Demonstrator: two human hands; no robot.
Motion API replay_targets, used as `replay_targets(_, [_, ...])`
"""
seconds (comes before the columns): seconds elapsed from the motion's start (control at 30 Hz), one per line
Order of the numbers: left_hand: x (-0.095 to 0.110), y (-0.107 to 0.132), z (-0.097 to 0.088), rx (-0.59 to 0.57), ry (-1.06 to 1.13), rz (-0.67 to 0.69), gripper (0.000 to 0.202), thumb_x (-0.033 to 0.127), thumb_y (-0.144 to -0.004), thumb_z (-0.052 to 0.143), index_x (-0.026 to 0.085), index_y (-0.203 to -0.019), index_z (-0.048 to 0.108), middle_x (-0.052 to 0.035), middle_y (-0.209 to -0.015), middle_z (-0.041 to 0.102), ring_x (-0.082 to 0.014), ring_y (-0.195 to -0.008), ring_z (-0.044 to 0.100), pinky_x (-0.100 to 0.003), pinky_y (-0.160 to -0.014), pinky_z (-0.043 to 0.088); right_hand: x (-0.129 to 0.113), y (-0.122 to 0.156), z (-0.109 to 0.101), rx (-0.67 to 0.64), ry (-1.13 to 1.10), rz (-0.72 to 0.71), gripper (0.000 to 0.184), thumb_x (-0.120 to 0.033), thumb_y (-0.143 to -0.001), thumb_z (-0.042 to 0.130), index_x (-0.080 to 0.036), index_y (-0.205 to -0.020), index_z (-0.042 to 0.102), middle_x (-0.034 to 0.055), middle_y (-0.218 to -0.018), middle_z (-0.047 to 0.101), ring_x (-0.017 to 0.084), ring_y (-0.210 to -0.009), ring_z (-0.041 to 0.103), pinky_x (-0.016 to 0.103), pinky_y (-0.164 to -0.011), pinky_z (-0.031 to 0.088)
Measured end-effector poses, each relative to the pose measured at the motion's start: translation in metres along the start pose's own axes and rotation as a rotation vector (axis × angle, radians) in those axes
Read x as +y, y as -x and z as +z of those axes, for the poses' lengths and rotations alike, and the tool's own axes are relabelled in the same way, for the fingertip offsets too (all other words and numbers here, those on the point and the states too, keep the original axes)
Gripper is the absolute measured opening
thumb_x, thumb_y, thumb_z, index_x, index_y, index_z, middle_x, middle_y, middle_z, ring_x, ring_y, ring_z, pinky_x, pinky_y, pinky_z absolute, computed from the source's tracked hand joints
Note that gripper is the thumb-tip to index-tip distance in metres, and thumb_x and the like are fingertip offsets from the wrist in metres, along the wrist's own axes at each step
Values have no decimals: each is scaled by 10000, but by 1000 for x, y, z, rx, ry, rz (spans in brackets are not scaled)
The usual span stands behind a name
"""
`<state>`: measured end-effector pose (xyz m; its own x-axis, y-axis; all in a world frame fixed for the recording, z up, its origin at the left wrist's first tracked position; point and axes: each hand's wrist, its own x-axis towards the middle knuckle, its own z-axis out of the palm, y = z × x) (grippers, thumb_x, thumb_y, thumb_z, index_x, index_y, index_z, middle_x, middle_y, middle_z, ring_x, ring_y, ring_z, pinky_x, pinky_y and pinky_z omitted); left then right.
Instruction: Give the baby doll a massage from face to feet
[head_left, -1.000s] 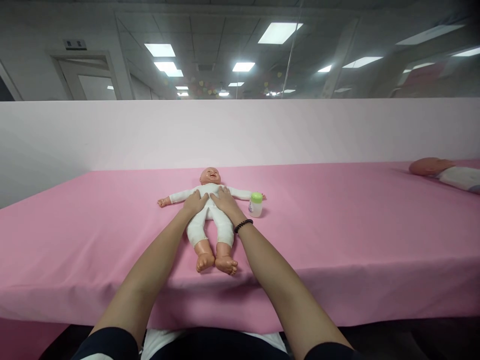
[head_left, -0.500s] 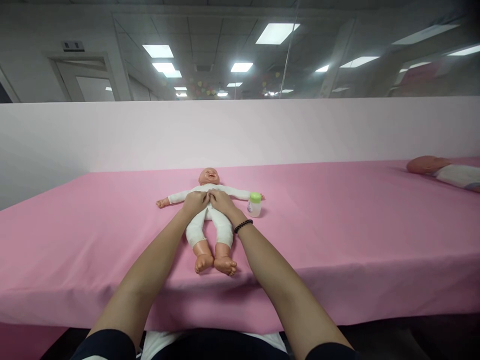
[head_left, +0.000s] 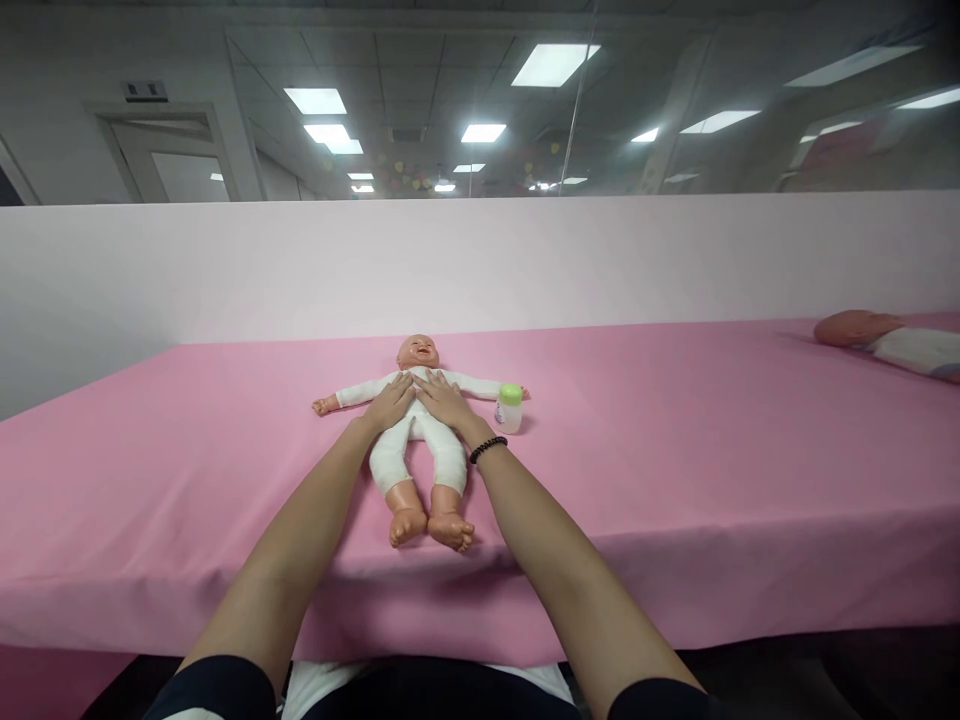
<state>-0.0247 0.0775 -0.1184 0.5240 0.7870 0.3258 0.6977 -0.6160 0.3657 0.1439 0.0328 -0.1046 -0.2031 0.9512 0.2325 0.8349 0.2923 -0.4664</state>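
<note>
On its back lies a baby doll (head_left: pixel 431 455) in a white cloth body, head away from me and arms spread wide. My left hand (head_left: pixel 391 402) rests flat on the left side of its chest, fingers stretched toward the head. Beside it, my right hand (head_left: pixel 442 398) lies flat on the right side of the chest, with a dark beaded bracelet at the wrist. The two hands' fingertips come close together near the middle, hiding most of the doll's torso. Neither hand grips anything.
A small clear bottle with a green lid (head_left: pixel 510 408) stands by the doll's right-side arm. The pink-covered table (head_left: pixel 675 450) carries a second doll (head_left: pixel 862 332) at the far right. Behind rises a low white wall (head_left: pixel 480 265) with glass above.
Both hands' fingers were curled together at the middle of the doll's chest. They are now straightened and spread flat over it. The doll and bottle have not moved.
</note>
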Motion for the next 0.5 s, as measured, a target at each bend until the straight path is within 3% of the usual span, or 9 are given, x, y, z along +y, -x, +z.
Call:
replay_targets(0.1, [-1,6,-5,-20,-18,-30,641,478,-1029,182,197,-1588,321,-62,-1670,255,-226,-1576,157,-468,-1282,133,8,-1,-1,28,-14,41,541,-515,-1056,284,-390,-1582,316,-19,-1697,175,265,-1574,110,624,-1227,67])
replay_targets(0.2, [-11,11,-9,-30,-67,-117,614,505,-1026,182,294,-1592,298,-18,-1670,266,-259,-1574,168,-576,-1258,89,24,-1,-2,110,-11,176,566,-484,-1062,207,-312,-1583,345,38,-1681,241,300,-1556,174,655,-1211,102])
replay_targets(0.4, [-45,27,-23,36,-237,-385,616,414,-961,360,284,-1563,369,-120,-1664,276,-371,-1568,114,-740,-1157,-82,58,4,-6,303,66,402,529,-230,-994,281,-110,-1435,548,169,-1568,431,317,-1531,205,597,-1222,114])
replay_targets(0.5, [-56,35,-30,128,-306,-580,625,387,-905,435,319,-1526,421,-157,-1599,380,-420,-1516,224,-778,-1132,-31,69,6,-6,393,93,478,507,-230,-906,436,-43,-1351,590,214,-1514,457,345,-1523,179,560,-1229,90])
